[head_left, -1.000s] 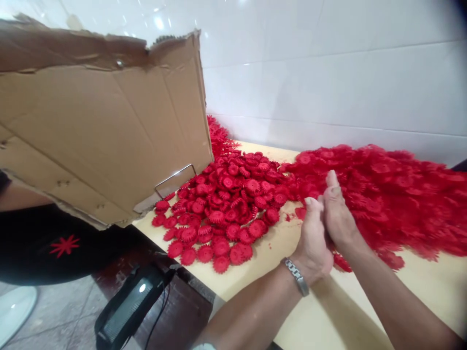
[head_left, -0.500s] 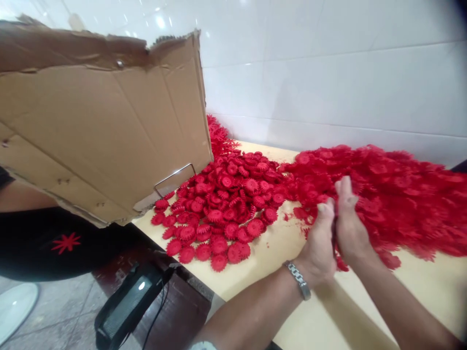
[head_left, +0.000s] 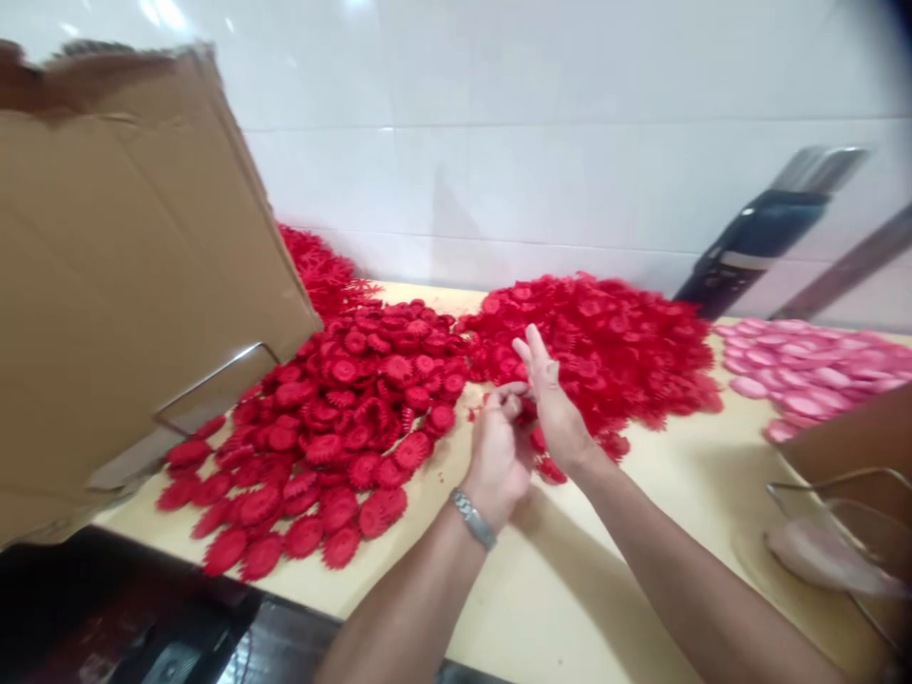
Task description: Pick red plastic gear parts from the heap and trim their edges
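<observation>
Right of the red, felt-looking, toothed-disc heap [head_left: 349,418], the left hand [head_left: 497,451] is sitting curled, contents unclear; the right hand [head_left: 557,410] is standing straight-fingered; careless leftward swinging could be scattering the heap.

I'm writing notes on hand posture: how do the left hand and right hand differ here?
Shape: the left hand has its fingers curled inward, while the right hand is held out nearly straight. Wrist: the left hand wears a metal-link band at its wrist; the right hand has none visible. Both are ungloved and close together above the yellow table, near the red pile.
</observation>
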The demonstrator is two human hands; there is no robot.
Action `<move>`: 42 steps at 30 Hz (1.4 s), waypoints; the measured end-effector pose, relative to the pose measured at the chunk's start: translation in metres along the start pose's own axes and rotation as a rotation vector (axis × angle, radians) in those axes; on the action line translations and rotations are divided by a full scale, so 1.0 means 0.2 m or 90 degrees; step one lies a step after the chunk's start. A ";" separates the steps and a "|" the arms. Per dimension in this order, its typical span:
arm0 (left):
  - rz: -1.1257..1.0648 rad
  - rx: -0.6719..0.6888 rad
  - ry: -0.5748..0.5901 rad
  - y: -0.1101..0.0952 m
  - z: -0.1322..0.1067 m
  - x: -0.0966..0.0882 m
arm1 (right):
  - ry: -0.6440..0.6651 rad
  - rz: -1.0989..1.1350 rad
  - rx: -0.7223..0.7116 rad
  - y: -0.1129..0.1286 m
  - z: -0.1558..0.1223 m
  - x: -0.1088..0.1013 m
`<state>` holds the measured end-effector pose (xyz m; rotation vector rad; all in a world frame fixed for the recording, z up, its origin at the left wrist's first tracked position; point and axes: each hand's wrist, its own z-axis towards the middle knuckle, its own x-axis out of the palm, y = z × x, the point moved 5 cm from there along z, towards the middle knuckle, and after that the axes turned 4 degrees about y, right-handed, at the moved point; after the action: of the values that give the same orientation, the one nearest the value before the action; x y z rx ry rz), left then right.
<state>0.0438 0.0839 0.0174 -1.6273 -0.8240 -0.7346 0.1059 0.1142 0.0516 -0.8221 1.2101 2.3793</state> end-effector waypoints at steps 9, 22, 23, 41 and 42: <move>0.120 0.107 -0.036 -0.31 -0.06 -0.10 | 0.184 -0.354 -0.157 -0.08 -0.33 -0.06; 0.111 -0.098 -0.062 -0.13 -0.19 -0.21 | 0.054 -0.342 -0.102 -0.20 -0.20 -0.15; 0.136 -0.101 -0.049 -0.12 -0.18 -0.20 | 0.019 -0.311 -0.112 -0.17 -0.22 -0.17; 0.307 -0.112 0.023 -0.01 -0.09 -0.15 | -0.036 -0.017 -0.075 -0.07 -0.32 -0.14; 0.319 -0.102 0.027 -0.01 -0.09 -0.15 | -0.038 -0.007 -0.079 -0.07 -0.32 -0.14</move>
<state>0.0240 0.0631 -0.0023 -1.8554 -0.3055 -0.4830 0.1562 0.0696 0.0305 -0.7855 1.0416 2.4719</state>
